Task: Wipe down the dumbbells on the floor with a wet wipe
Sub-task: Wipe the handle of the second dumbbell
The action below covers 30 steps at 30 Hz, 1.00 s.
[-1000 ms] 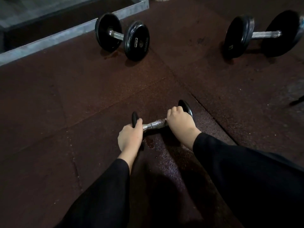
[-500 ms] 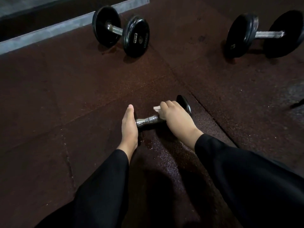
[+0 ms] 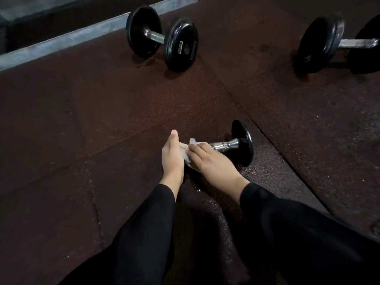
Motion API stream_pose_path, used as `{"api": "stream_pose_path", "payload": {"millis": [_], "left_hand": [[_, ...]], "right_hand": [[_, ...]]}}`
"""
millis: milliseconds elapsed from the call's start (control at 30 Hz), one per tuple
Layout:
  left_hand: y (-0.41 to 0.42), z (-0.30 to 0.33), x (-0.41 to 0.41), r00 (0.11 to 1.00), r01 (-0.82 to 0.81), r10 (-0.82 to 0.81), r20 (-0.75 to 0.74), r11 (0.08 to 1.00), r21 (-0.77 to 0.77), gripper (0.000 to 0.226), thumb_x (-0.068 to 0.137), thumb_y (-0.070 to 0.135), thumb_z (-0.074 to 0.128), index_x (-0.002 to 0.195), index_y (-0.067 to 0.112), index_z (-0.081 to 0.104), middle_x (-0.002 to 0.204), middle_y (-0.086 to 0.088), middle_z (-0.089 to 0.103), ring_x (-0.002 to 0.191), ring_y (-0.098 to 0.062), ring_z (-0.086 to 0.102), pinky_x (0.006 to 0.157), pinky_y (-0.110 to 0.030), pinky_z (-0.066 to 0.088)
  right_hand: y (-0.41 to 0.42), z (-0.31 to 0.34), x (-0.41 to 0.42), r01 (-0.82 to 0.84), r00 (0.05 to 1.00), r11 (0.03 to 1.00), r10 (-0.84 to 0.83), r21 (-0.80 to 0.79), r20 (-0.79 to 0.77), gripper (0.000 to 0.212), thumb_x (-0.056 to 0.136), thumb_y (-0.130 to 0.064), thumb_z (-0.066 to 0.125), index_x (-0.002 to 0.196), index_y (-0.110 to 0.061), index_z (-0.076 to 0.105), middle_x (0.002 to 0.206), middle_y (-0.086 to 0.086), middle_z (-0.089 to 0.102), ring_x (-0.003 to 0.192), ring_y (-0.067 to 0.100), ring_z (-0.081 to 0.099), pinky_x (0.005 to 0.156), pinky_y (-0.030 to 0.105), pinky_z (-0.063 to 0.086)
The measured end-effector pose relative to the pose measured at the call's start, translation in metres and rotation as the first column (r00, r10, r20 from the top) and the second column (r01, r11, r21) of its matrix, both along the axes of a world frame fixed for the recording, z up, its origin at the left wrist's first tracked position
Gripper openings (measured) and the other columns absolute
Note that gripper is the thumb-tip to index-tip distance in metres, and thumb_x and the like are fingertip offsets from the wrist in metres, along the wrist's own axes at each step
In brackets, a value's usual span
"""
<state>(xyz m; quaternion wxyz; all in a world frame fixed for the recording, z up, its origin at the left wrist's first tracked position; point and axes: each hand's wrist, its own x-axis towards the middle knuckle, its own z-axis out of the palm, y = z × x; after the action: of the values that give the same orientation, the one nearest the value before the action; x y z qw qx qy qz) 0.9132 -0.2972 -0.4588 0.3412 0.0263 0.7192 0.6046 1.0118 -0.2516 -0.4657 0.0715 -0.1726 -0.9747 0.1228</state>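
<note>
A small dumbbell (image 3: 242, 144) with black end plates and a chrome handle lies on the dark rubber floor in front of me. My left hand (image 3: 172, 156) rests flat, fingers straight, against its left end and hides that plate. My right hand (image 3: 209, 161) presses a white wet wipe (image 3: 190, 153) on the handle's left part. The right part of the handle and the right plate show. A larger dumbbell (image 3: 162, 38) lies at the back middle and another large dumbbell (image 3: 337, 43) at the back right.
A grey metal ledge (image 3: 61, 42) runs along the back left of the floor. The rubber floor tiles (image 3: 102, 130) have seams running diagonally. Wet spots glisten on the floor under my wrists. My black sleeves fill the lower frame.
My right hand slid with the wipe leftward along the handle, from the right plate to the left end, uncovering the chrome. My left hand opened from a grip to flat.
</note>
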Motion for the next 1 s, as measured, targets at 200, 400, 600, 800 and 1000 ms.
{"api": "stream_pose_path", "payload": {"millis": [200,400,600,800,1000], "left_hand": [[0.000,-0.002,-0.002,1.000,-0.008,0.008,0.007,1.000,-0.011,0.048,0.093,0.046,0.041,0.114,0.008,0.061,0.113,-0.012,0.065,0.107,-0.023,0.061,0.100,-0.042,0.044],[0.001,-0.001,-0.001,0.999,0.013,-0.015,-0.033,0.999,-0.042,0.042,0.093,0.045,0.040,0.078,0.013,0.063,0.082,-0.005,0.065,0.083,-0.019,0.062,0.086,-0.035,0.048],[-0.001,0.001,0.001,0.999,-0.009,0.007,-0.033,0.999,-0.038,0.047,0.093,0.046,0.041,0.105,0.007,0.064,0.108,-0.010,0.066,0.104,-0.022,0.060,0.100,-0.042,0.044],[-0.001,0.003,0.003,0.999,0.003,-0.005,-0.035,0.998,-0.058,0.047,0.094,0.045,0.040,0.093,0.005,0.065,0.091,-0.005,0.064,0.093,-0.020,0.060,0.091,-0.037,0.046],[-0.001,0.004,0.003,1.000,-0.013,0.013,-0.003,0.999,-0.037,0.047,0.093,0.046,0.041,0.105,0.007,0.064,0.105,-0.010,0.067,0.103,-0.025,0.062,0.097,-0.041,0.046]], "right_hand": [[0.000,0.012,-0.010,0.009,0.994,1.000,-0.010,0.009,0.110,0.042,0.087,-0.015,0.037,0.113,0.006,0.062,0.110,0.018,0.064,0.100,0.031,0.062,0.085,0.038,0.052],[-0.006,0.001,-0.015,0.014,0.989,1.000,-0.015,0.013,0.146,0.046,0.078,-0.010,0.032,0.102,0.006,0.068,0.094,0.017,0.069,0.084,0.030,0.067,0.077,0.035,0.056],[0.002,0.002,-0.012,0.001,0.998,0.989,-0.010,0.148,0.061,0.039,0.074,-0.010,0.040,0.093,0.003,0.072,0.082,0.011,0.070,0.072,0.024,0.067,0.065,0.029,0.054],[-0.001,-0.001,-0.016,-0.052,0.998,0.992,0.049,0.118,0.028,0.044,0.074,-0.011,0.034,0.095,0.003,0.071,0.080,0.009,0.068,0.069,0.023,0.065,0.063,0.029,0.054],[0.001,0.007,-0.011,0.026,0.999,0.999,-0.027,0.035,0.031,0.032,0.085,-0.002,0.046,0.113,0.002,0.062,0.105,0.012,0.064,0.097,0.028,0.058,0.079,0.034,0.047]]}}
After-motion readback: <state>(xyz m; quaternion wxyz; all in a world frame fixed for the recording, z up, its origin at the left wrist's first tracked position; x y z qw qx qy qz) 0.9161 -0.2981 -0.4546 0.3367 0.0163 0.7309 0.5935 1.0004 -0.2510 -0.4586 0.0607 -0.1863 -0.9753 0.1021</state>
